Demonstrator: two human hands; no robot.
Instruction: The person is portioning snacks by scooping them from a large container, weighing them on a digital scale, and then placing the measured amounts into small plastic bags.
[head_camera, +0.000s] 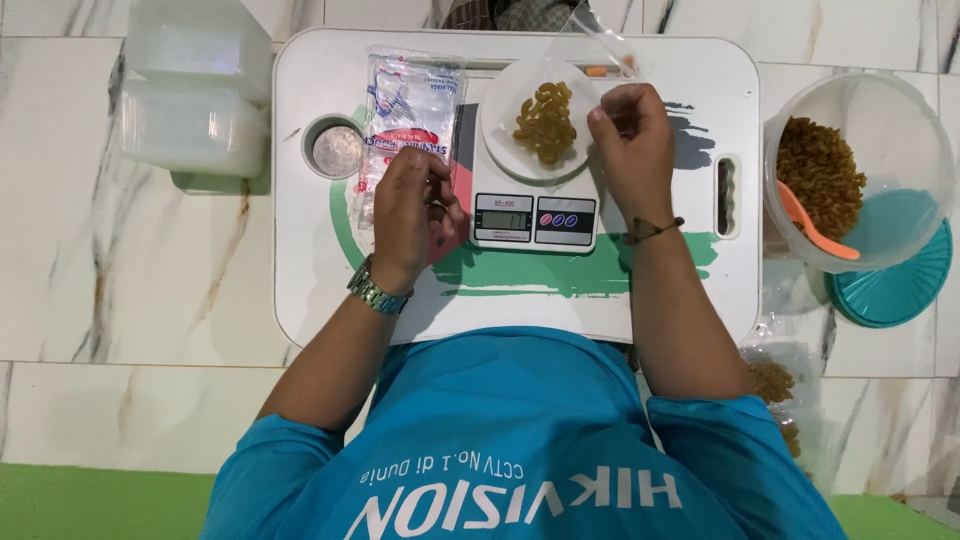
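A small white folding table (300, 280) carries a white digital kitchen scale (535, 218). On the scale sits a white plate (500, 95) with a heap of yellow-brown curled pasta (545, 122). My right hand (632, 150), a dark cord at its wrist, pinches the lower edge of a clear plastic bag (592, 38) just right of the plate. My left hand (412, 212), with a metal wristwatch, lies with curled fingers on the near end of a flat pack of clear bags (412, 100) left of the scale. Whether it grips the pack is hidden.
A round recess in the table holds a shiny metal disc (337, 150). Right of the table a clear tub of pasta (880, 110) holds an orange scoop (815, 228) and stands on a teal lid (905, 285). Filled pasta bags (775, 380) lie below it. Clear lidded boxes (195, 100) are stacked at the left.
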